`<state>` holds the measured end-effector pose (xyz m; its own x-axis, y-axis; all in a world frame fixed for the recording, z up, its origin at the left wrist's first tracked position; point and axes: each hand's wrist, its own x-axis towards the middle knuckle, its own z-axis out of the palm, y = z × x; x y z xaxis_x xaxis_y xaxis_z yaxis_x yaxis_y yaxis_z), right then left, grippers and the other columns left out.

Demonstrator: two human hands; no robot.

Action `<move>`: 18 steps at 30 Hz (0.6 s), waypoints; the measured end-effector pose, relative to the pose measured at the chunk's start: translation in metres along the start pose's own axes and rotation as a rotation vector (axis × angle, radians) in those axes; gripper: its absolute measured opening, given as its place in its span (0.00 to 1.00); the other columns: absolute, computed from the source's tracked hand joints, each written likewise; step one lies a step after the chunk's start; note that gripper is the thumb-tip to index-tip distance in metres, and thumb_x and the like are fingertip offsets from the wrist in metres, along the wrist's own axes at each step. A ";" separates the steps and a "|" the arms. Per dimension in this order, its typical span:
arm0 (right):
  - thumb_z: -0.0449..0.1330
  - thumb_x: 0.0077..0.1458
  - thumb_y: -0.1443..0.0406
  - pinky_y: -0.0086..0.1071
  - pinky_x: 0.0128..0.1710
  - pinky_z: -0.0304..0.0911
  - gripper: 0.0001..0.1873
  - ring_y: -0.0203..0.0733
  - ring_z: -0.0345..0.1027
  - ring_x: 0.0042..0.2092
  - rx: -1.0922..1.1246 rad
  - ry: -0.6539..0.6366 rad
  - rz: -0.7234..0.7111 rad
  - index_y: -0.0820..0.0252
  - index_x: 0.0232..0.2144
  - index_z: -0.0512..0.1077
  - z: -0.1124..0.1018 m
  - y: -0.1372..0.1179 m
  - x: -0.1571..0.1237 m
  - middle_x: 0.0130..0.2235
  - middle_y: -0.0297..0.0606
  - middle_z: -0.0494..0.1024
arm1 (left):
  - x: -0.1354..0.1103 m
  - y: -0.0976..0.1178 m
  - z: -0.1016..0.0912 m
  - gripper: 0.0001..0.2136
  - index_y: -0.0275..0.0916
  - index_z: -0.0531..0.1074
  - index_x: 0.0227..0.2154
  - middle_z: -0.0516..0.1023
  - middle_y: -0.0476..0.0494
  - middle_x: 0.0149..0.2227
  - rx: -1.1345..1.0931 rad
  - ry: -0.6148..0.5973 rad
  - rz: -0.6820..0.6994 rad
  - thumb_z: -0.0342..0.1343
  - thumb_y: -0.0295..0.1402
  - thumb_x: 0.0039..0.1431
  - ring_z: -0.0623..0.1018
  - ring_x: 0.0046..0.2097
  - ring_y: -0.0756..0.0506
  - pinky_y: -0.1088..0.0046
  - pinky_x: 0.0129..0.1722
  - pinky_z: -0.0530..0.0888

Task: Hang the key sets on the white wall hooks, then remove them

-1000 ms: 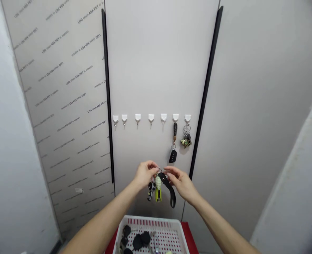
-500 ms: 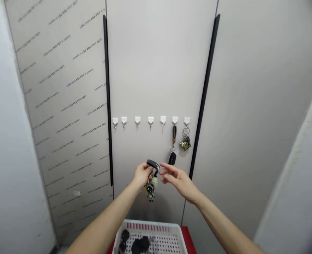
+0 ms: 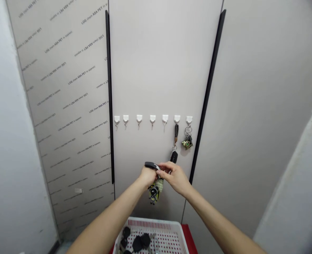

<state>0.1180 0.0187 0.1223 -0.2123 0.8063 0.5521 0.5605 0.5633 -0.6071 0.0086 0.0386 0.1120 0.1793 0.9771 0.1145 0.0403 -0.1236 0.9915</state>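
Note:
Between my hands is a keychain (image 3: 153, 191) with a black strap loop (image 3: 152, 165), a small dark astronaut-like figure and yellow-green pieces dangling below. My left hand (image 3: 147, 176) is closed on it from the left, its fingertips partly hidden. From the right, the thumb and fingers of my right hand (image 3: 174, 176) pinch the strap near its end. Just behind my right hand hangs a black car key (image 3: 174, 156) on a braided strap (image 3: 176, 133). A ring with a brass-coloured charm (image 3: 187, 143) hangs from the rightmost hook.
Several white hooks (image 3: 152, 119) run in a row across the pale cabinet panel, between two long black handles (image 3: 209, 91) (image 3: 110, 106). Below my hands, a white perforated basket (image 3: 172, 225) holds dark keys (image 3: 141, 241) and stands on something red (image 3: 189, 240).
My right hand has moved left and closed its fingers on the strap. The keychain has dropped slightly and shifted a little right. The view has shifted slightly.

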 end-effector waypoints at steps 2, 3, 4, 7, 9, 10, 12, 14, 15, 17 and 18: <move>0.52 0.39 0.62 0.27 0.25 0.53 0.10 0.32 0.57 0.24 -0.020 0.025 -0.010 0.61 0.26 0.69 0.000 -0.003 0.002 0.24 0.34 0.67 | 0.000 0.001 0.001 0.04 0.34 0.60 0.15 0.55 0.56 0.10 0.008 0.010 0.004 0.43 0.22 0.39 0.55 0.13 0.58 0.82 0.14 0.51; 0.51 0.39 0.63 0.27 0.25 0.53 0.10 0.32 0.57 0.24 -0.007 0.045 0.004 0.61 0.25 0.69 0.000 -0.003 0.004 0.24 0.34 0.67 | 0.000 0.002 0.002 0.04 0.33 0.61 0.15 0.55 0.57 0.10 -0.001 0.011 0.013 0.44 0.22 0.39 0.54 0.13 0.58 0.82 0.14 0.51; 0.51 0.39 0.63 0.27 0.24 0.53 0.10 0.32 0.57 0.24 0.023 0.071 0.035 0.62 0.24 0.69 0.000 -0.004 0.006 0.23 0.34 0.68 | 0.000 0.003 0.002 0.04 0.33 0.61 0.16 0.55 0.57 0.10 -0.014 0.000 0.020 0.44 0.23 0.39 0.55 0.13 0.58 0.82 0.14 0.52; 0.52 0.38 0.62 0.25 0.21 0.53 0.10 0.31 0.56 0.21 0.199 0.161 0.171 0.64 0.22 0.67 -0.001 -0.004 0.018 0.19 0.33 0.67 | 0.002 0.007 0.005 0.05 0.33 0.62 0.17 0.56 0.56 0.11 -0.062 -0.036 0.023 0.44 0.27 0.42 0.55 0.13 0.58 0.82 0.13 0.52; 0.52 0.37 0.62 0.24 0.17 0.50 0.10 0.28 0.53 0.17 0.333 0.227 0.233 0.64 0.20 0.65 -0.006 -0.004 0.030 0.15 0.29 0.63 | 0.005 0.013 0.006 0.08 0.33 0.61 0.17 0.58 0.55 0.13 -0.088 -0.064 0.027 0.44 0.32 0.43 0.56 0.14 0.58 0.82 0.13 0.52; 0.52 0.37 0.61 0.23 0.15 0.48 0.10 0.27 0.51 0.15 0.392 0.260 0.246 0.64 0.20 0.65 -0.009 -0.005 0.036 0.14 0.28 0.62 | 0.008 0.017 0.006 0.10 0.33 0.61 0.17 0.59 0.54 0.14 -0.097 -0.079 0.042 0.43 0.35 0.44 0.57 0.14 0.58 0.82 0.13 0.52; 0.53 0.35 0.61 0.22 0.13 0.45 0.10 0.25 0.48 0.14 0.495 0.326 0.247 0.64 0.18 0.64 -0.017 -0.008 0.051 0.13 0.27 0.61 | 0.013 0.028 0.006 0.12 0.33 0.61 0.17 0.61 0.53 0.15 -0.102 -0.090 0.094 0.43 0.38 0.43 0.58 0.15 0.57 0.82 0.13 0.52; 0.54 0.33 0.61 0.21 0.12 0.45 0.10 0.25 0.50 0.14 0.589 0.383 0.229 0.64 0.17 0.63 -0.024 -0.013 0.065 0.14 0.27 0.63 | 0.021 0.041 0.007 0.12 0.33 0.61 0.17 0.61 0.53 0.16 -0.087 -0.065 0.163 0.44 0.39 0.43 0.58 0.17 0.57 0.82 0.15 0.53; 0.55 0.33 0.62 0.21 0.12 0.45 0.09 0.25 0.51 0.15 0.629 0.401 0.218 0.64 0.17 0.63 -0.027 -0.015 0.072 0.15 0.28 0.64 | 0.025 0.048 0.007 0.12 0.33 0.62 0.17 0.62 0.52 0.17 -0.078 -0.047 0.193 0.44 0.38 0.43 0.59 0.18 0.57 0.82 0.16 0.54; 0.55 0.32 0.62 0.21 0.12 0.46 0.09 0.26 0.52 0.15 0.683 0.422 0.200 0.64 0.17 0.63 -0.031 -0.020 0.083 0.14 0.27 0.63 | 0.034 0.059 0.009 0.11 0.33 0.63 0.18 0.62 0.52 0.18 -0.064 -0.020 0.233 0.45 0.38 0.42 0.59 0.19 0.57 0.83 0.17 0.55; 0.55 0.32 0.63 0.21 0.11 0.46 0.08 0.26 0.52 0.14 0.698 0.432 0.198 0.64 0.16 0.63 -0.033 -0.022 0.087 0.13 0.26 0.62 | 0.038 0.063 0.009 0.11 0.32 0.64 0.19 0.62 0.52 0.18 -0.059 -0.013 0.242 0.46 0.37 0.42 0.59 0.20 0.57 0.83 0.18 0.55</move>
<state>0.1135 0.0709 0.2029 0.2417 0.8420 0.4823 -0.0982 0.5157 -0.8511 0.0273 0.0664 0.1787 0.1895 0.9177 0.3491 -0.0626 -0.3436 0.9370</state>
